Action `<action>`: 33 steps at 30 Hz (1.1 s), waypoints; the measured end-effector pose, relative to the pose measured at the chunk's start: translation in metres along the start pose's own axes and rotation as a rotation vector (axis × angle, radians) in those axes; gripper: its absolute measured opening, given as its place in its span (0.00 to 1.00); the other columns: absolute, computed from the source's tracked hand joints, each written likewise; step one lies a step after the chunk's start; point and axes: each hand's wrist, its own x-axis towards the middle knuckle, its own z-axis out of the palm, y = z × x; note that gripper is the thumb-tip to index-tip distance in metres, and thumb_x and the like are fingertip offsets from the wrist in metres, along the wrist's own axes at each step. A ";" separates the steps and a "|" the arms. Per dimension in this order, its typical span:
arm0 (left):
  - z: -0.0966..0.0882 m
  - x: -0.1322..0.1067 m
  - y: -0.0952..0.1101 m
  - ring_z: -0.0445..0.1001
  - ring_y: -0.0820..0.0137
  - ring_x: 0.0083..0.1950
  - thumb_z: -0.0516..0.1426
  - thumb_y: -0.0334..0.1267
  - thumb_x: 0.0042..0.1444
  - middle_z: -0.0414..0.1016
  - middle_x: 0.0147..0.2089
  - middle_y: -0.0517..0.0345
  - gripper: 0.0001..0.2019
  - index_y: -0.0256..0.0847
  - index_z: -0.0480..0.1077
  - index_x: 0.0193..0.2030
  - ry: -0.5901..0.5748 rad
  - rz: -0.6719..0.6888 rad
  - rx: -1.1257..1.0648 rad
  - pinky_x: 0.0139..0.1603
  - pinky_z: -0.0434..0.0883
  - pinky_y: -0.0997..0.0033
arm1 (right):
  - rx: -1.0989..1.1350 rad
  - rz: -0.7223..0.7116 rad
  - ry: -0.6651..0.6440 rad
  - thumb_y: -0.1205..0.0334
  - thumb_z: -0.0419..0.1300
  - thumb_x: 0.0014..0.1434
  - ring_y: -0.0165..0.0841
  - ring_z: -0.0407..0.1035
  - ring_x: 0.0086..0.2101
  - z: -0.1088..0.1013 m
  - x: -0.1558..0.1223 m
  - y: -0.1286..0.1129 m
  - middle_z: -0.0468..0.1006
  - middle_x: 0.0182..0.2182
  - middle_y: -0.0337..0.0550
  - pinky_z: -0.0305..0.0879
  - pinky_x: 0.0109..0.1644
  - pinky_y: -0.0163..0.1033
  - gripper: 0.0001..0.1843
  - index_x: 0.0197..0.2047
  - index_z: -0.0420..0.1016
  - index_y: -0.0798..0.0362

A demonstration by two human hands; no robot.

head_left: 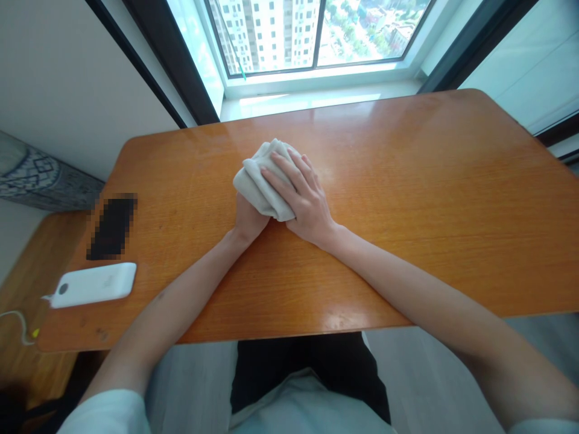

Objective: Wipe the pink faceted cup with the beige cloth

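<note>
A folded white cloth [257, 181] is held between my two hands over the middle of the wooden table [429, 211]. My left hand [251, 216] supports it from below and from the left; its fingers are hidden under the folds. Across the cloth's top right side lies my right hand [307, 199], fingers slightly apart and curved over the fabric. The two wrists come close together just in front of the cloth. Whether the cloth's underside touches the tabletop, I cannot tell.
On the table's left side lie a white power strip or similar long white device [97, 285] with a cable and a dark, pixelated rectangular object [112, 229]. A window [316, 36] is behind the far edge. A patterned fabric item [45, 175] stands at the left.
</note>
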 end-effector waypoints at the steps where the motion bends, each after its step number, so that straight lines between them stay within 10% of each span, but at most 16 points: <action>1: -0.001 0.001 0.002 0.83 0.52 0.60 0.65 0.62 0.64 0.87 0.54 0.47 0.25 0.43 0.76 0.55 -0.014 -0.011 0.015 0.57 0.83 0.49 | 0.026 0.016 0.016 0.59 0.55 0.76 0.49 0.50 0.82 0.000 0.000 0.004 0.61 0.81 0.36 0.48 0.87 0.66 0.34 0.81 0.59 0.32; 5: -0.005 0.001 0.019 0.84 0.60 0.42 0.73 0.58 0.53 0.85 0.39 0.56 0.25 0.44 0.75 0.47 0.002 -0.059 0.076 0.40 0.79 0.60 | 0.188 0.180 0.089 0.52 0.57 0.75 0.47 0.62 0.77 0.002 0.003 0.022 0.68 0.78 0.46 0.61 0.83 0.61 0.32 0.79 0.63 0.40; 11: -0.005 0.002 0.037 0.85 0.63 0.51 0.71 0.45 0.57 0.86 0.56 0.54 0.28 0.48 0.69 0.62 0.050 0.002 0.086 0.50 0.79 0.65 | 0.358 0.397 0.077 0.59 0.55 0.70 0.42 0.77 0.65 0.006 0.006 0.037 0.82 0.68 0.44 0.74 0.73 0.53 0.28 0.71 0.72 0.44; 23: -0.004 0.000 0.028 0.74 0.69 0.34 0.72 0.47 0.54 0.77 0.37 0.64 0.22 0.48 0.66 0.48 0.055 -0.003 0.103 0.37 0.69 0.69 | 0.072 0.197 0.110 0.41 0.57 0.73 0.53 0.51 0.81 0.007 0.003 0.024 0.65 0.79 0.47 0.47 0.86 0.70 0.37 0.80 0.60 0.40; 29: -0.006 0.001 0.032 0.81 0.64 0.46 0.67 0.54 0.61 0.83 0.55 0.53 0.28 0.47 0.68 0.64 0.032 0.041 0.109 0.48 0.75 0.65 | 0.356 0.610 0.273 0.43 0.56 0.74 0.49 0.78 0.62 0.017 -0.007 0.060 0.84 0.62 0.49 0.75 0.72 0.64 0.24 0.63 0.77 0.46; 33: -0.006 0.001 0.031 0.80 0.64 0.44 0.66 0.54 0.62 0.82 0.52 0.53 0.27 0.46 0.69 0.63 0.034 0.039 0.129 0.45 0.74 0.67 | 0.270 0.806 0.444 0.43 0.54 0.76 0.46 0.80 0.57 0.022 -0.011 0.075 0.85 0.57 0.51 0.78 0.67 0.58 0.20 0.60 0.75 0.45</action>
